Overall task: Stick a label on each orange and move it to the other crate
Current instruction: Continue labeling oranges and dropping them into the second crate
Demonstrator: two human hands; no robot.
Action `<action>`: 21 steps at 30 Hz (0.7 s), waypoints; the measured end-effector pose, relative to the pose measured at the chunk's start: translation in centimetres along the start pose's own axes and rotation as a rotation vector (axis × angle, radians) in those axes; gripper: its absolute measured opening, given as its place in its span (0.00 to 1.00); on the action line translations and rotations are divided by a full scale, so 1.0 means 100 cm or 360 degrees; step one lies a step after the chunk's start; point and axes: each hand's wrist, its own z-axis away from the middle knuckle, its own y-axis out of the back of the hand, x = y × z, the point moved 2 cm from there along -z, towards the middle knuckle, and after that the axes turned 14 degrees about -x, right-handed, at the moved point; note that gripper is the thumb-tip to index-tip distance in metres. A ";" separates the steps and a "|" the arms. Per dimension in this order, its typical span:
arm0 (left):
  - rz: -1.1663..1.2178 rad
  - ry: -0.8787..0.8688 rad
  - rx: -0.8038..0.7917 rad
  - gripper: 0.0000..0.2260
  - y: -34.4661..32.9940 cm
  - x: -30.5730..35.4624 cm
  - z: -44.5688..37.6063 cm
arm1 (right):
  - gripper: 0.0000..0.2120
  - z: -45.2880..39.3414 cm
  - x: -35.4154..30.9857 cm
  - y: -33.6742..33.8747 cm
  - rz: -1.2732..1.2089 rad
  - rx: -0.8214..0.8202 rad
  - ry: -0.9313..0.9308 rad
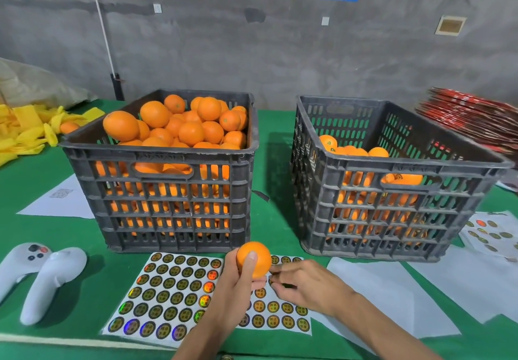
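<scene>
Left hand (238, 289) gripped one orange (253, 258), thumb up across its near face, fingers wrapped behind. The orange was held above the sticker sheet (173, 295), just in front of the full crate (159, 191). Right hand (305, 284) sat just right of the orange, fingertips bent down onto the sheet and pinched together at the sheet's upper right; whether a label was already between them could not be told, too small and partly hidden.

The sheet lay flat under both hands: rows of round gold and holographic labels, with a bare strip of backing at the right hand's fingertips. Beyond the left hand, the full crate was heaped with oranges above its rim. Beyond the right hand and further right, the second crate (392, 208) was about half filled; a few oranges in it showed labels.

Left of the left hand: two white handheld controllers (42, 275) on the green table cover (269, 228), white paper (59, 200) behind them. Right of the right hand: blank white sheets (392, 298) and a used label sheet (493, 233). Far left, yellow foam nets (25, 127); far right, a stack of red printed sheets (471, 118).
</scene>
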 end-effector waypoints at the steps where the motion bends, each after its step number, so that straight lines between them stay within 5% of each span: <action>1: -0.0006 0.0002 0.0006 0.27 0.000 0.000 0.000 | 0.18 0.000 -0.001 -0.001 -0.0022 0.0023 -0.0009; 21: -0.0089 0.0024 -0.0003 0.29 -0.003 0.005 0.004 | 0.15 0.000 -0.008 -0.008 -0.0138 0.0078 -0.0116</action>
